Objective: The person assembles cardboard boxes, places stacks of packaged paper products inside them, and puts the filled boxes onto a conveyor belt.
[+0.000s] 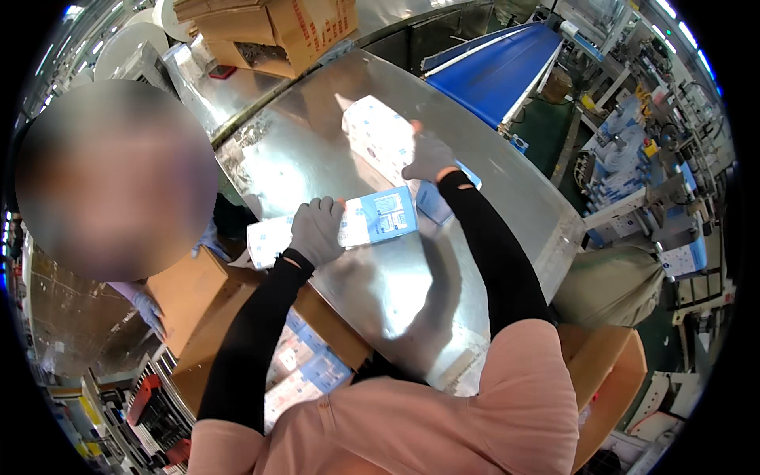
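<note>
Grey knit gloves cover both of the person's hands in the head view, with black sleeves running back to a pink top at the lower edge. The left hand [317,229] lies curled over the middle of a flat white-and-blue box [336,226], fingers wrapped across its top face and gripping it; the box lies lengthwise on the shiny metal tabletop [507,198], its blue end sticking out to the right of the hand and its white end to the left. The right hand [429,156] is farther away and to the right, fingers closed on the near end of a second white box with blue print [378,134], which stretches up and left from the hand across the tabletop. Just below the right hand and wrist, a small blue-and-white box [434,202] lies close to the blue end of the first box; whether they touch I cannot tell.

Below the left forearm, beside the tabletop's near edge, an open brown carton [210,317] holds more blue-and-white packs [305,364]. Left of that, another person's gloved hand [149,310] rests at the carton's flap. Beyond the right hand, past the tabletop's far side, runs a blue conveyor belt [495,71], and brown cartons [277,32] are stacked at the top.
</note>
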### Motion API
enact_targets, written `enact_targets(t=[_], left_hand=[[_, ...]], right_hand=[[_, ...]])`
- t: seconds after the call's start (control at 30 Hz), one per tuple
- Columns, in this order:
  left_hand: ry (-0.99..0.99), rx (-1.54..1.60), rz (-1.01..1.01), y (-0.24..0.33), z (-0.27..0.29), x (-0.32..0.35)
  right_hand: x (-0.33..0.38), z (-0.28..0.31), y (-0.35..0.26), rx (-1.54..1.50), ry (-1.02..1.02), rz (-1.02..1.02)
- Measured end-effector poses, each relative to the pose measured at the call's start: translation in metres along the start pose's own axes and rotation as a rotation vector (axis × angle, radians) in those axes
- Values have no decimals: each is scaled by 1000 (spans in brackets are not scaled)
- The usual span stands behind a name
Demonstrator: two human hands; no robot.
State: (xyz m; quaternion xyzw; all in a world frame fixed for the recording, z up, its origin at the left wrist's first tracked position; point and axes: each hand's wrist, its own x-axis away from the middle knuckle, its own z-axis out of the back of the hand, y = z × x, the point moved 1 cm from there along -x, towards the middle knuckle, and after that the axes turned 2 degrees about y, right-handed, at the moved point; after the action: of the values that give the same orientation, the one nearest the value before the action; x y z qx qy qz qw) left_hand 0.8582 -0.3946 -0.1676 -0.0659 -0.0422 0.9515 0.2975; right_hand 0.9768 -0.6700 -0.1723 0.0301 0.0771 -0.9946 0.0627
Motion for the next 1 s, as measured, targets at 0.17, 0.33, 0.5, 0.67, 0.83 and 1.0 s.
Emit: enact_targets(t=[0.17, 0.33, 0.5, 0.67, 0.83, 1.0], left_hand=[[203, -4, -89, 28, 87, 41], [618, 592, 110, 7, 200, 169], [527, 484, 273, 10, 156, 309], [9, 439, 479, 34, -10, 394], [-225, 626, 647, 50, 10, 409], [163, -122, 1332, 28, 120, 470]], right_hand=[[66, 27, 61, -426, -186, -461], [151, -2, 45, -1974, -64, -582], [184, 10, -17, -2139, -56, -278], [201, 84, -154, -1564, -413, 159], [226, 62, -329, -757, 8, 1288], [238, -103, -416, -208, -350, 1233]])
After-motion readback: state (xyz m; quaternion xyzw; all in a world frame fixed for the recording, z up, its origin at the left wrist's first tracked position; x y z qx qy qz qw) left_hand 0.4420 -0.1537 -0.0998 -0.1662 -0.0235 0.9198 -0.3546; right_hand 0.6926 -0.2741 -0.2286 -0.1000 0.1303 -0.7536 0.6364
